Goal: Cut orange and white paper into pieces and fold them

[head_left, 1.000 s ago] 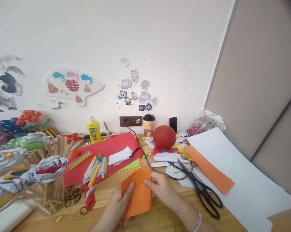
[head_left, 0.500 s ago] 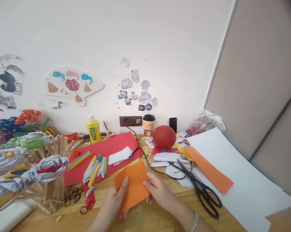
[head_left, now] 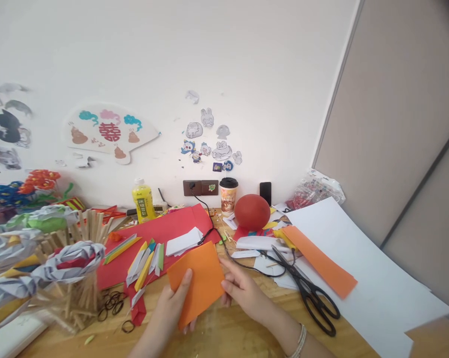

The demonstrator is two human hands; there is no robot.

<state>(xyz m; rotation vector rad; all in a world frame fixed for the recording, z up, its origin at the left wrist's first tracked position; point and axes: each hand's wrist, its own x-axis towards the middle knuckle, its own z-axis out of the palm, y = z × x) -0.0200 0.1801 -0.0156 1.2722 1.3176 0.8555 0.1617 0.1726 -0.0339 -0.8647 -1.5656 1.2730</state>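
Orange paper [head_left: 198, 281], upright a second ago, now sits turned counterclockwise and nearer the red sheet [head_left: 160, 233], seemingly being lined up for a fold above the wooden table [head_left: 231, 338]. Left hand [head_left: 172, 308] pinches its lower edge, thumb on top; right hand [head_left: 242, 293] grips the right edge; scissors [head_left: 306, 293] lie beyond.

black scissors [head_left: 306, 293], red ball [head_left: 251, 212], yellow bottle [head_left: 143, 201]
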